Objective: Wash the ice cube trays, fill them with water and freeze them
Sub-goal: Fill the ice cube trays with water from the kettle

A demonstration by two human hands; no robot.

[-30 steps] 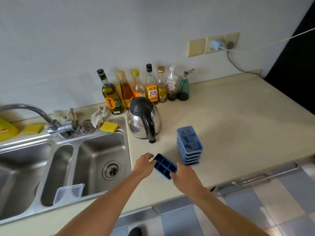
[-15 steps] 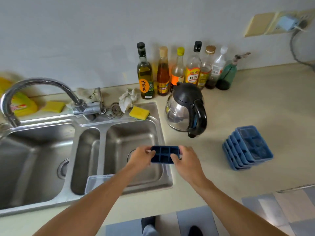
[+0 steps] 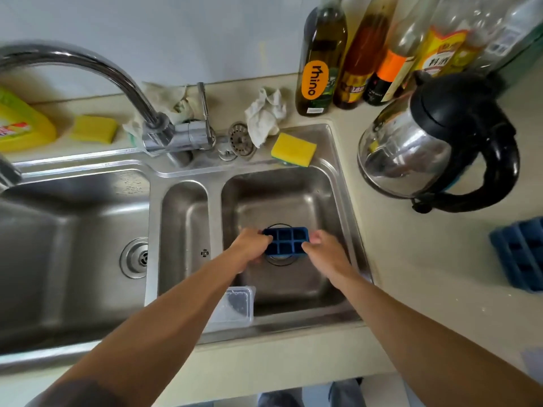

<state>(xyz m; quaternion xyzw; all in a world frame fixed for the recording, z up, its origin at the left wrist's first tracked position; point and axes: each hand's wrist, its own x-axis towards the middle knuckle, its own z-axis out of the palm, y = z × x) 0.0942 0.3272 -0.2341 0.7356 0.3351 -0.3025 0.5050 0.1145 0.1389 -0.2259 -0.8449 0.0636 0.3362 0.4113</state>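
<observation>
Dark blue ice cube tray (image 3: pixel 285 241): six square cells in two rows, rounded corners, matte rubbery look. It sits level over the drain in the right basin of the brushed steel sink (image 3: pixel 293 195); can't tell if it touches bottom. Left hand (image 3: pixel 249 248) grips the tray's left end, right hand (image 3: pixel 324 251) grips the right end, fingers curled on the rim, both forearms stretched out over the sink's front edge. Stack of blue trays (image 3: pixel 520 257) on the beige counter (image 3: pixel 417 274), well apart to the right. Shiny kettle (image 3: pixel 411 148) with black handle beside the basin, yellow sponge (image 3: pixel 293 148) on the back rim
</observation>
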